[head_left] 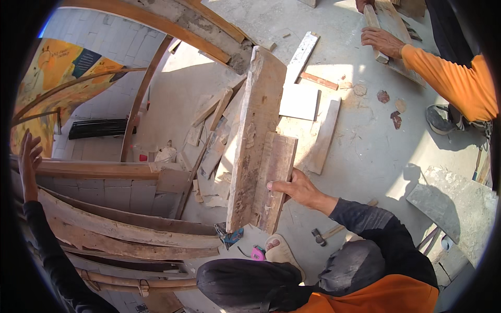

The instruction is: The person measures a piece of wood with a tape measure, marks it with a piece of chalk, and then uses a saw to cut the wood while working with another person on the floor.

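My right hand (pixel 297 189) grips an assembly of two weathered boards (pixel 247 141) joined at an angle, held out over the floor with its long side running away from me. My thumb lies over the shorter board (pixel 277 167). At the far left my left hand (pixel 30 156) is raised with fingers apart beside a wooden rail (pixel 99 169), holding nothing; whether it touches the rail I cannot tell. Below that rail are several long rough planks (pixel 135 229). A hammer (pixel 319 237), a pink tape measure (pixel 258 254) and a blue tool (pixel 229 236) lie on the floor near my sandalled foot (pixel 276 250).
A co-worker in orange sleeves (pixel 449 83) holds a board (pixel 386 36) at the upper right. Loose wood pieces (pixel 324 135) and a white square panel (pixel 298 101) lie on the concrete floor (pixel 355 161). A grey slab (pixel 459 219) is at right; a painted yellow panel (pixel 52 78) stands upper left.
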`<state>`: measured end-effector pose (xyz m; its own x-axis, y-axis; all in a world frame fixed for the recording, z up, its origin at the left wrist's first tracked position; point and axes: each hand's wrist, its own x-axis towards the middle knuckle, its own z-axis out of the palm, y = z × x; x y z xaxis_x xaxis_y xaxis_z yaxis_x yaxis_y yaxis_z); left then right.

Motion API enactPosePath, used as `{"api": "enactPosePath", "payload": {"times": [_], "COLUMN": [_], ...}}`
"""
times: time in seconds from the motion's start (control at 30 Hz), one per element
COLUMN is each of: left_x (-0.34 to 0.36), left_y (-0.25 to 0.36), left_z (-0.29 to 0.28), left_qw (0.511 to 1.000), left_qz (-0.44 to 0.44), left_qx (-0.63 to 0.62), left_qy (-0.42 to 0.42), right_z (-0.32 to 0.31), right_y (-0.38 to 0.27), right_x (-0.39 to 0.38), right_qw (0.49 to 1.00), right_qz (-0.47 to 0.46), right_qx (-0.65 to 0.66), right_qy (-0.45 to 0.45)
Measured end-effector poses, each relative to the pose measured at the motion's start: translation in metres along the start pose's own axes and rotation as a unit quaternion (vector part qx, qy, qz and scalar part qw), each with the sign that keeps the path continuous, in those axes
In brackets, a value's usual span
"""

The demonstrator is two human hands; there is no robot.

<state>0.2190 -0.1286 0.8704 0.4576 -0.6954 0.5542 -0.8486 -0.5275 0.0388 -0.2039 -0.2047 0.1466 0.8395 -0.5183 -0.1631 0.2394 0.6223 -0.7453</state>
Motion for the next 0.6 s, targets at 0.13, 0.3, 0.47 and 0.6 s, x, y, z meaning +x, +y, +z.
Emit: {"api": "enactPosePath", "payload": {"times": [0.13, 0.3, 0.47, 0.6], "left_x": [-0.226, -0.413, -0.451, -0.451], "left_y": [0.167, 0.190, 0.190, 0.166], "left_z": [0.330, 0.471, 0.495, 0.494], "left_qw": [0.835, 0.714, 0.700, 0.751], "left_qz": [0.073, 0.090, -0.016, 0.035], "left_qx": [-0.209, -0.347, -0.440, -0.446], "left_qy": [-0.504, -0.602, -0.562, -0.485], "right_z": [-0.056, -0.058, -0.076, -0.072], "right_y": [0.008, 0.001, 0.013, 0.015], "right_x": [0.004, -0.024, -0.040, -0.037], "right_qw": [0.993, 0.986, 0.988, 0.990], "right_qz": [-0.019, -0.010, 0.033, 0.055], "right_qx": [-0.059, -0.094, -0.100, -0.103], "right_qy": [0.103, 0.135, 0.113, 0.074]}}
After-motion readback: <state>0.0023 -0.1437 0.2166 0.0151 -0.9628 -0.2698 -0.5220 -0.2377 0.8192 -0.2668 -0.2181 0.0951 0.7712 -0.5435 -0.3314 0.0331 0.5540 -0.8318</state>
